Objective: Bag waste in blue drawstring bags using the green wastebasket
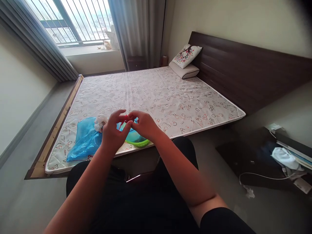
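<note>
- The left hand [114, 130] is raised in front of the body with its fingers curled inward, thumb and forefinger drawn together on a small red thing [126, 117].
- The right hand [143, 125] meets it from the other side, its fingertips also pinched onto the same small red thing, so both hands touch at the fingertips.
- What the small red thing is cannot be told; only a sliver of it shows between the fingers.
- Both hands hover just above the near edge of the mattress [151, 94], over a green basin [137, 139] with a blue inside that sits on the mattress.
- Just left of the basin lies a crumpled blue plastic bag [84, 139], with a white crumpled bundle [100, 121] at its upper edge, close by the left hand.
- The mattress is bare, printed with letters, and lies in a dark wooden bed frame with a tall headboard [243, 71].
- Two pillows [185, 61] are stacked at the head end, the upper one patterned with a tree.
- A barred window [70, 19] with grey curtains stands beyond the far side of the bed.
- To the right, a dark low table [246, 156] holds white cloth, a cable and papers.
- The person sits with dark-clothed legs below the arms.
</note>
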Tool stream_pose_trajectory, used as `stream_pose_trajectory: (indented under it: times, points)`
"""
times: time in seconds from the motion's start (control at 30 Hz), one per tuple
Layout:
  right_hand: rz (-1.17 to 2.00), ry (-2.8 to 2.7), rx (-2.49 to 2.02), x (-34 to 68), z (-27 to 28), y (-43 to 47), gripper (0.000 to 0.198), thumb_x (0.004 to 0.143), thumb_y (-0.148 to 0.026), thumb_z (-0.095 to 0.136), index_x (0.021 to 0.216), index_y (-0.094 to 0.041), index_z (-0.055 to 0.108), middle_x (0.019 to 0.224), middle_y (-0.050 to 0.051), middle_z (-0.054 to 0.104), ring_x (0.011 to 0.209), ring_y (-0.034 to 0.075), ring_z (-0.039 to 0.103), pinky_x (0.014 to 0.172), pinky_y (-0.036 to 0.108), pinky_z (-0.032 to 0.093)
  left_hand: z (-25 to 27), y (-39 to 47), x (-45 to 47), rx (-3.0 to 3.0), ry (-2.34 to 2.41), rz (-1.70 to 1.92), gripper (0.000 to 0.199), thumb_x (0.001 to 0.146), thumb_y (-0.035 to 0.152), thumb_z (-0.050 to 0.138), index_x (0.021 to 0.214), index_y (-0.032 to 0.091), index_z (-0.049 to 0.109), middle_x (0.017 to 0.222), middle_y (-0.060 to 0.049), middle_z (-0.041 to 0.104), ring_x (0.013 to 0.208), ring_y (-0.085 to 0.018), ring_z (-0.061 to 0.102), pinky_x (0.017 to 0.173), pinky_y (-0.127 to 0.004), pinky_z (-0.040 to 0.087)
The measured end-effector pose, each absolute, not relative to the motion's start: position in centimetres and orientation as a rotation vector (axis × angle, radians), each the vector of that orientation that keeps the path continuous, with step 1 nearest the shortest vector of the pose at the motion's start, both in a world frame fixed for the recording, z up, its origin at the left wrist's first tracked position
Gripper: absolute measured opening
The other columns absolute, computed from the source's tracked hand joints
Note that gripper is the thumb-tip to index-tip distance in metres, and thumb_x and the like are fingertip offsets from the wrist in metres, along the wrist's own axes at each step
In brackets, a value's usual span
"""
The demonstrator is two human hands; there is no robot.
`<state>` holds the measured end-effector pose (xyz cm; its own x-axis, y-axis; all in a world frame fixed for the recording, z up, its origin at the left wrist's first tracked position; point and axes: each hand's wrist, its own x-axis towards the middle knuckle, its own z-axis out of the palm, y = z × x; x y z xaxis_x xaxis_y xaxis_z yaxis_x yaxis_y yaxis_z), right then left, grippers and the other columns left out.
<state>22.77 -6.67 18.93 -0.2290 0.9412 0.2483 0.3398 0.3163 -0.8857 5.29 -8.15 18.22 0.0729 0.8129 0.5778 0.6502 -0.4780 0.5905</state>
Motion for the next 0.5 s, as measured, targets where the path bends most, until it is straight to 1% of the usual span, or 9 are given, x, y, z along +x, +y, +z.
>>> stream_pose_trajectory:
  times: [0.1, 0.13, 0.17, 0.23, 0.27, 0.33, 0.4, 0.43, 0.5]
  points:
    - [0.895, -1.748, -1.143, 22.5, 18.4, -6.6, 0.046, 0.092, -0.031, 0.071, 0.137, -0.027, 0.064, 0.105, 0.001, 0.075, 0.088, 0.017, 0.065, 0.08, 0.031, 0.045, 17.3, -8.0, 5.5, 2.171, 1.444, 1.34, 0.039, 0.097, 0.035, 0.068, 0.134, 0.023, 0.065, 0.11, -0.008, 0.081, 0.097, -0.023, 0.08, 0.09, -0.037, 0.063]
    - [0.89, -1.793, -1.116, 22.4, 18.2, -6.5, 0.048, 0.093, -0.03, 0.071, 0.14, -0.029, 0.063, 0.104, 0.001, 0.074, 0.088, 0.017, 0.064, 0.08, 0.031, 0.044, 17.4, -7.9, 5.4, 2.192, 1.444, 1.299, 0.04, 0.098, 0.035, 0.066, 0.136, 0.023, 0.064, 0.107, -0.008, 0.082, 0.096, -0.024, 0.08, 0.089, -0.038, 0.062]
    - [0.876, -1.85, -1.09, 22.3, 18.0, -6.4, 0.042, 0.094, -0.03, 0.07, 0.136, -0.029, 0.065, 0.102, 0.0, 0.074, 0.088, 0.016, 0.063, 0.081, 0.031, 0.044, 17.6, -7.9, 5.2, 2.211, 1.446, 1.24, 0.043, 0.099, 0.035, 0.064, 0.14, 0.022, 0.062, 0.103, -0.007, 0.082, 0.094, -0.024, 0.08, 0.088, -0.038, 0.062]
    - [0.828, -1.941, -1.08, 22.3, 17.5, -6.2, 0.018, 0.097, -0.032, 0.068, 0.112, -0.025, 0.073, 0.097, 0.001, 0.072, 0.088, 0.016, 0.061, 0.081, 0.03, 0.042, 18.5, -7.8, 4.6, 2.237, 1.444, 1.074, 0.049, 0.102, 0.037, 0.059, 0.149, 0.023, 0.055, 0.097, -0.005, 0.083, 0.089, -0.024, 0.08, 0.083, -0.038, 0.061]
    - [0.803, -1.958, -1.104, 22.3, 17.3, -6.1, 0.013, 0.097, -0.034, 0.068, 0.1, -0.023, 0.073, 0.094, 0.001, 0.071, 0.087, 0.016, 0.059, 0.08, 0.03, 0.041, 19.0, -7.9, 4.3, 2.245, 1.45, 0.979, 0.051, 0.104, 0.039, 0.056, 0.153, 0.024, 0.053, 0.095, -0.004, 0.083, 0.085, -0.024, 0.079, 0.08, -0.037, 0.061]
    - [0.795, -1.941, -1.175, 22.3, 16.9, -6.1, 0.022, 0.098, -0.04, 0.069, 0.087, -0.021, 0.069, 0.088, 0.001, 0.069, 0.083, 0.016, 0.056, 0.077, 0.03, 0.038, 19.9, -8.0, 3.6, 2.252, 1.478, 0.858, 0.054, 0.105, 0.042, 0.057, 0.156, 0.027, 0.052, 0.093, -0.003, 0.083, 0.081, -0.025, 0.078, 0.075, -0.037, 0.061]
    - [0.818, -1.881, -1.23, 22.5, 16.7, -6.1, 0.035, 0.101, -0.048, 0.066, 0.079, -0.021, 0.066, 0.079, 0.001, 0.064, 0.076, 0.015, 0.053, 0.073, 0.03, 0.035, 20.4, -8.2, 2.9, 2.233, 1.498, 0.933, 0.058, 0.101, 0.044, 0.065, 0.156, 0.029, 0.053, 0.098, -0.004, 0.084, 0.085, -0.025, 0.079, 0.075, -0.036, 0.062]
    - [0.831, -1.838, -1.241, 22.7, 16.7, -6.2, 0.041, 0.103, -0.052, 0.063, 0.076, -0.021, 0.064, 0.074, 0.0, 0.061, 0.073, 0.015, 0.05, 0.071, 0.03, 0.034, 20.4, -8.1, 2.7, 2.215, 1.489, 1.031, 0.063, 0.097, 0.045, 0.071, 0.155, 0.029, 0.053, 0.106, -0.006, 0.083, 0.093, -0.026, 0.08, 0.079, -0.037, 0.063]
    - [0.882, -1.73, -1.21, 23.0, 17.0, -6.3, 0.05, 0.105, -0.06, 0.057, 0.074, -0.021, 0.064, 0.071, 0.0, 0.059, 0.071, 0.014, 0.049, 0.07, 0.03, 0.035, 19.6, -7.7, 2.5, 2.191, 1.415, 1.197, 0.073, 0.088, 0.046, 0.082, 0.153, 0.029, 0.054, 0.13, -0.01, 0.078, 0.115, -0.029, 0.076, 0.089, -0.039, 0.064]
